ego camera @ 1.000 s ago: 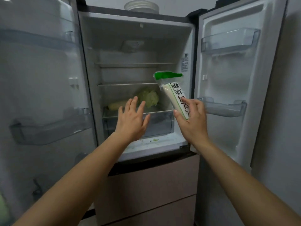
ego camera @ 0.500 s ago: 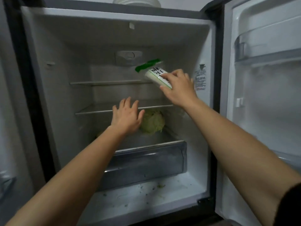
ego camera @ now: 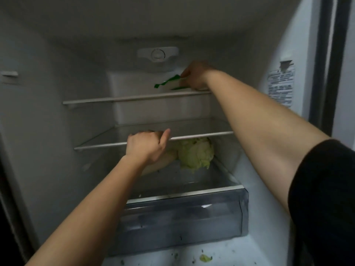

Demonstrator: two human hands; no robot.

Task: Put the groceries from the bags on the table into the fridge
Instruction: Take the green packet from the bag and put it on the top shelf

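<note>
I look into the open fridge. My right hand (ego camera: 194, 74) reaches deep over the top glass shelf (ego camera: 119, 99) and holds a white packet with a green top edge (ego camera: 169, 83), which lies at the back right of that shelf; the hand hides most of it. My left hand (ego camera: 147, 144) grips the front edge of the middle shelf (ego camera: 201, 135), fingers curled over the rail. Under that shelf a pale green cabbage (ego camera: 196, 152) rests on the drawer's lid, with a pale long vegetable (ego camera: 163, 162) partly hidden behind my left wrist.
A clear crisper drawer (ego camera: 182, 217) sits at the bottom. Green leaf scraps (ego camera: 205, 258) lie on the fridge floor in front of it. A thermostat dial (ego camera: 158, 54) is on the back wall and a label (ego camera: 281, 85) on the right wall.
My right hand has carried the packet up and back onto the top shelf. My left hand, open before, now grips the middle shelf's edge. The view has moved closer into the fridge.
</note>
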